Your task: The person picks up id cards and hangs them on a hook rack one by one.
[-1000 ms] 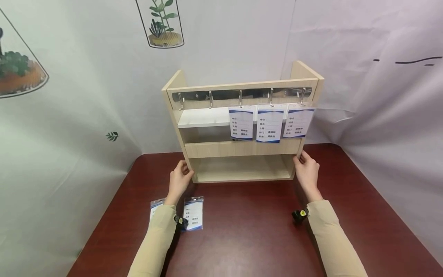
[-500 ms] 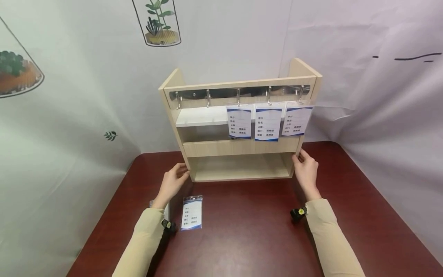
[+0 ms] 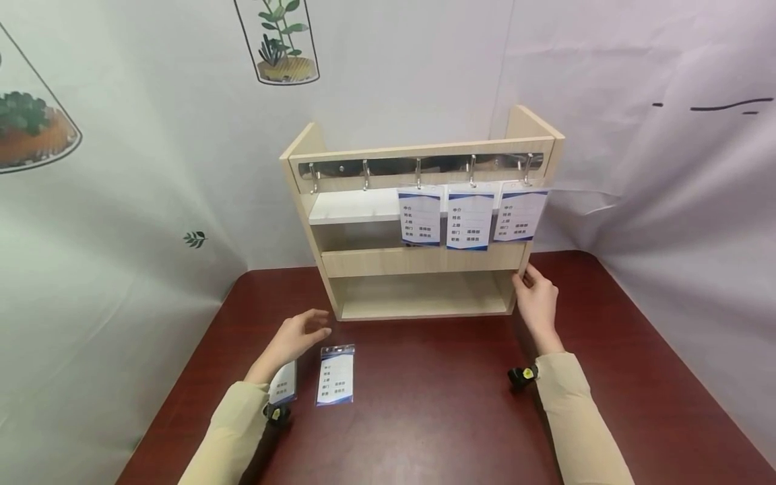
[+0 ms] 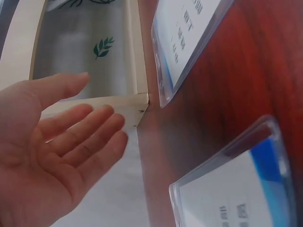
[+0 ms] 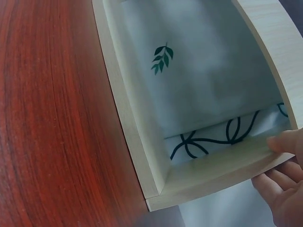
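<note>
A light wooden desk shelf point(image 3: 388, 261) stands on the dark red table. My right hand point(image 3: 536, 300) grips its right side panel low down; in the right wrist view the thumb point(image 5: 284, 142) lies on the inner face and the fingers are outside. My left hand point(image 3: 294, 340), fingers loosely spread and holding nothing, hovers off the shelf's lower left corner. Below it on the table lies a clear-sleeved name badge point(image 3: 336, 378), and a second badge point(image 3: 283, 385) is partly covered by the left wrist. Both badges also show in the left wrist view.
A metal hook rail point(image 3: 388, 164) runs across the shelf's upper front. Three badges hang there towards the right: a left one point(image 3: 420, 217), a middle one point(image 3: 469, 221) and a right one point(image 3: 521, 214). Pale printed cloth point(image 3: 412, 81) backs the table point(image 3: 436, 404).
My left hand has let go of the shelf's left side panel and moved down and left towards the badges on the table. The right hand has kept its grip.
</note>
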The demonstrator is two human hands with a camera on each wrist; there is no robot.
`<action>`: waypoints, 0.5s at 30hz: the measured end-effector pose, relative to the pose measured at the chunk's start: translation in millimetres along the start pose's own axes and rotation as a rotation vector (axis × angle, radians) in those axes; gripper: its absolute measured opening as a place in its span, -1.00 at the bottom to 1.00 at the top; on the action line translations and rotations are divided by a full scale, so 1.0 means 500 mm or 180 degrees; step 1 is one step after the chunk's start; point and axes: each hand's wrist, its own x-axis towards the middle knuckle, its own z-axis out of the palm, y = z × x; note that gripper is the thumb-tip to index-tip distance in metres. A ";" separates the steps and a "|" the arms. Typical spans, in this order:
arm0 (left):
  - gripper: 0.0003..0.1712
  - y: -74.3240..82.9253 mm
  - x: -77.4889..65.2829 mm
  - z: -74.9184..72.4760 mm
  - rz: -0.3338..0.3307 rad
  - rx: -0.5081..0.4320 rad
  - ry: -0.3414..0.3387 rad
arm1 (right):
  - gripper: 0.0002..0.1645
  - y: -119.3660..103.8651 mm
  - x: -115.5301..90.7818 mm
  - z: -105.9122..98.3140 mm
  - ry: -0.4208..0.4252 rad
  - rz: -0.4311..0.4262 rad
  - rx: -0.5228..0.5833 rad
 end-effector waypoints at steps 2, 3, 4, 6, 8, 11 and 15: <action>-0.49 -0.001 -0.005 0.004 -0.0012 0.0025 -0.0130 | -0.61 0.001 -0.002 0.000 0.0006 0.0018 0.0000; -0.48 -0.001 -0.008 0.006 -0.0016 0.0053 -0.0189 | -0.61 0.001 -0.002 0.000 0.0007 0.0026 -0.0004; -0.47 -0.002 -0.010 0.007 -0.0026 0.0072 -0.0234 | -0.61 0.001 -0.003 0.000 0.0008 0.0030 -0.0007; -0.44 -0.003 -0.013 0.011 -0.0049 0.0118 -0.0302 | -0.62 0.001 -0.003 0.000 0.0012 0.0032 -0.0013; -0.42 -0.005 -0.015 0.013 -0.0061 0.0182 -0.0353 | -0.62 0.001 -0.003 0.001 0.0013 0.0030 -0.0017; -0.42 -0.005 -0.019 0.018 -0.0094 0.0254 -0.0448 | -0.62 0.001 -0.002 0.002 0.0012 0.0029 -0.0007; -0.42 -0.003 -0.022 0.024 -0.0113 0.0340 -0.0559 | -0.61 0.000 -0.002 0.003 0.0010 0.0029 0.0019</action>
